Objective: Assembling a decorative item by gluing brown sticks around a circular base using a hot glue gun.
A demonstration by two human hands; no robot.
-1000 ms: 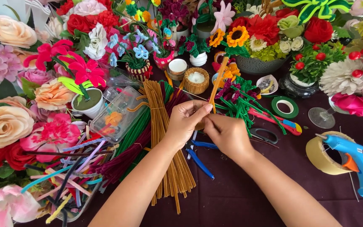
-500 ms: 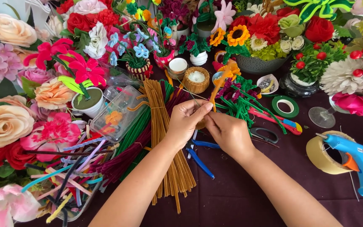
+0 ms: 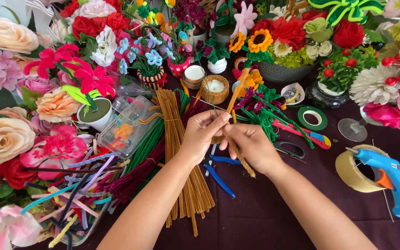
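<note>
Both hands, left [image 3: 202, 134] and right [image 3: 251, 146], pinch one brown stem [image 3: 237, 150]; I advise tight, even twists above pliers [image 3: 218, 173].

Craft workshop: handmade flowers [image 3: 96, 78], pipe cleaners [image 3: 177, 153], glue gun [image 3: 392, 178].

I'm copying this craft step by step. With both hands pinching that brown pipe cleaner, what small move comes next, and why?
Probably one more twist. The left hand and right hand pinch the brown pipe cleaner where they meet; one end rises toward the flower pots and the other hangs free past the right hand. Turning the right hand while the left holds firm would likely wind that loose end.
</note>
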